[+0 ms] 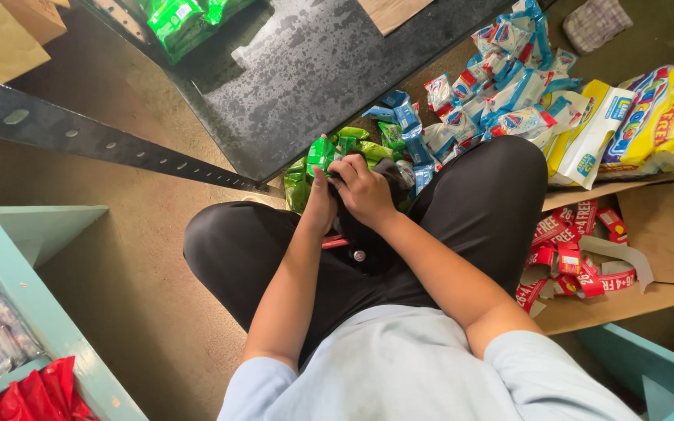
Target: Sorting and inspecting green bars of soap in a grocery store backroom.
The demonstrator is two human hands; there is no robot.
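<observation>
Green packets (329, 156) are gathered on the floor (118, 265) in front of the crossed legs, at the near edge of a dark speckled slab (306, 78). One of them is pinched at its top by the left hand (320, 204), whose grip is closed on the green wrapper. The right hand (364, 191) is laid just beside it, fingers curled together over the same bunch and a dark piece of cloth beneath; what exactly is clamped under this hand cannot be told. Both hands are touching each other above the lap.

Blue and white packets (501, 78) are heaped to the right of the green ones, spreading toward the far right corner of the floor, and a yellow multipack (649, 117) is lying against them. Nearer the right knee a flattened cardboard sheet (657, 234) is spread, with torn red strips (571, 257) scattered on it. A perforated dark metal bar (103, 140) is run diagonally from the left edge to the slab's near corner.

Open floor is found only on the left, between the left knee and a pale teal shelf (48, 312), where wrapped goods and a red bag (40, 394) are stored. On the right, room is closed off by the piles and another teal edge (649, 374).
</observation>
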